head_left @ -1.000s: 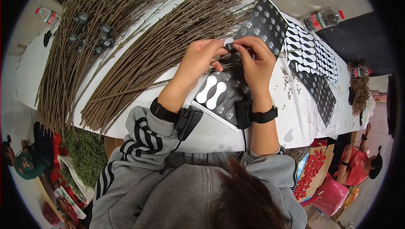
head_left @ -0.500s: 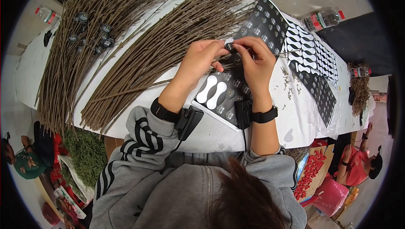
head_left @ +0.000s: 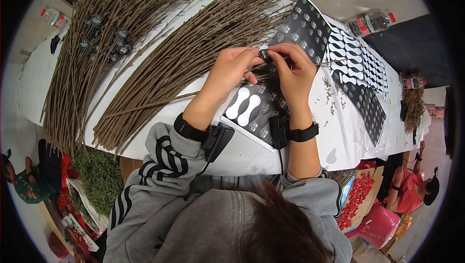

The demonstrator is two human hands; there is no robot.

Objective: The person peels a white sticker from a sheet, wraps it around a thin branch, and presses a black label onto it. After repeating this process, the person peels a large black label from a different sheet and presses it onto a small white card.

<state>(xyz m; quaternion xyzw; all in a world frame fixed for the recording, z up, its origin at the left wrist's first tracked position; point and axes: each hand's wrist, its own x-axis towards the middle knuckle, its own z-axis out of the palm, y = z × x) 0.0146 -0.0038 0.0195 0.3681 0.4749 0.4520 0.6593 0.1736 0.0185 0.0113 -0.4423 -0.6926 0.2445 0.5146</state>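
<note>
Between my fingertips, over the table, is a small black round sticker label [head_left: 264,53] with a white part at its top. My left hand [head_left: 229,70] pinches its left side, and my right hand [head_left: 294,69] pinches its right side. A long brown twig [head_left: 160,103] runs under my left wrist, and a thin tip shows right of my right hand. Whether the label is wrapped round that twig is hidden by my fingers. Below my hands lies a black sticker sheet [head_left: 264,110] with round labels and bare white dumbbell-shaped gaps.
Left of my hands lies a big pile of twigs [head_left: 179,64]; a second bundle [head_left: 111,25] carries several black labels. More sticker sheets [head_left: 315,23] lie to the right, near a plastic bottle [head_left: 372,23]. Red berries [head_left: 356,200] and green sprigs [head_left: 97,180] are below the table edge.
My hands stay in nearly the same place, pinching the label, with only slight finger movement. The person at the far right has lowered a raised hand slightly.
</note>
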